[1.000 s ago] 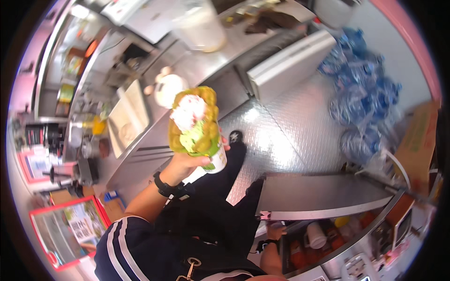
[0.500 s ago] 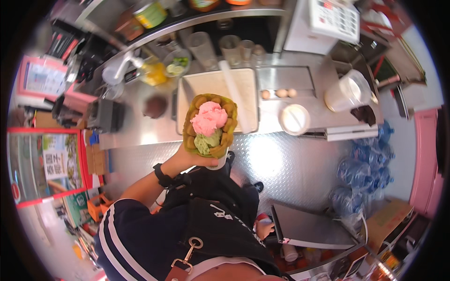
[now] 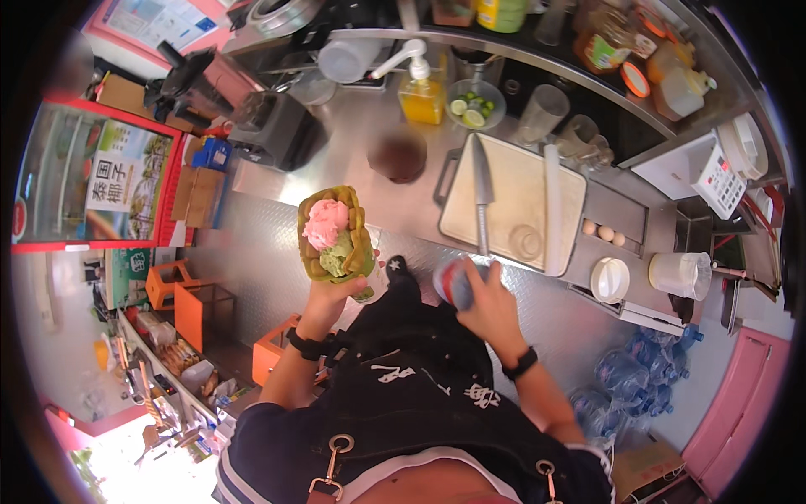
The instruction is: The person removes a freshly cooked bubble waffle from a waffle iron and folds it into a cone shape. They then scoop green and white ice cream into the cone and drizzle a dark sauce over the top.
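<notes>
My left hand (image 3: 326,307) is closed around a bubble waffle (image 3: 361,227) in a pale wrapper, held upright over the floor in front of the counter. A pink scoop of ice cream (image 3: 326,223) and a green scoop (image 3: 337,257) sit inside it. To the right, my right hand (image 3: 494,309) grips a round red and grey-blue container (image 3: 453,283), smeared by motion, so its kind is unclear. Beyond that hand, a cream cutting board (image 3: 512,181) lies on the counter, carrying a knife (image 3: 481,181) and a white rod (image 3: 552,210).
Along the counter stand a dark brown round thing (image 3: 397,156), a yellow pump bottle (image 3: 421,99), a bowl of cut limes (image 3: 475,105), several eggs (image 3: 604,231) and a white tub (image 3: 609,279). Orange crates (image 3: 201,315) are at left; large blue bottles (image 3: 625,370) at right.
My right hand has come up from low on the right, now holding the red and grey-blue container. My view has turned left. The waffle stays in my left hand.
</notes>
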A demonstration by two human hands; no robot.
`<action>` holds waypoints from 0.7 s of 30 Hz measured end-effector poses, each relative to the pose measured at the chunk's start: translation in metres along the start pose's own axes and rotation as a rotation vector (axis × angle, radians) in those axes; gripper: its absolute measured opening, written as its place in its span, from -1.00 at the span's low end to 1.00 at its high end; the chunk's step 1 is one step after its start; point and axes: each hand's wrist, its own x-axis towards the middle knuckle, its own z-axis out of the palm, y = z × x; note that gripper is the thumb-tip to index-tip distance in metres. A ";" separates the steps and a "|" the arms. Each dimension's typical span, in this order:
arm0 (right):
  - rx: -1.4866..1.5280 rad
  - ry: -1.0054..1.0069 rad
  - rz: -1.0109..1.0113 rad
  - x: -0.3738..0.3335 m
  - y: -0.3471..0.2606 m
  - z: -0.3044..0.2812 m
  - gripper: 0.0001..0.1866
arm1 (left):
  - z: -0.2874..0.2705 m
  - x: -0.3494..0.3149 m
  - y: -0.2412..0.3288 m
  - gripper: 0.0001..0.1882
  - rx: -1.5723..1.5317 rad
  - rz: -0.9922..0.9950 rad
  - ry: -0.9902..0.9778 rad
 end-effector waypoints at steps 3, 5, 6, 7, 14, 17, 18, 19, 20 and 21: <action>-0.101 -0.048 -0.130 0.092 -0.069 0.036 -0.05 | -0.053 -0.001 0.004 -0.20 -0.063 -0.002 0.044; -0.187 0.093 -0.215 0.144 -0.101 0.090 -0.04 | -0.089 -0.002 0.003 -0.21 -0.099 -0.005 0.052; -0.220 0.057 -0.189 0.172 -0.121 0.114 -0.07 | -0.105 0.001 0.005 -0.22 -0.131 0.000 0.050; -0.258 0.026 -0.165 0.201 -0.140 0.136 -0.09 | -0.126 0.006 0.009 -0.22 -0.166 0.010 0.045; -0.788 -0.032 -0.112 0.310 -0.210 0.226 -0.38 | -0.252 0.035 0.040 -0.17 0.055 -0.133 -0.008; -1.054 -0.341 -0.222 0.326 -0.222 0.227 -0.48 | -0.282 0.048 0.053 -0.15 0.021 -0.122 -0.033; -0.954 -0.279 -0.167 0.330 -0.219 0.234 -0.46 | -0.288 0.053 0.056 -0.15 0.011 -0.119 -0.037; -0.854 -0.221 -0.116 0.329 -0.215 0.241 -0.44 | -0.292 0.057 0.058 -0.14 0.013 -0.120 -0.041; -0.754 -0.162 -0.066 0.329 -0.211 0.247 -0.43 | -0.298 0.062 0.057 -0.15 0.024 -0.109 -0.044; -0.710 -0.153 -0.039 0.330 -0.205 0.252 -0.39 | -0.303 0.068 0.053 -0.15 0.035 -0.098 -0.046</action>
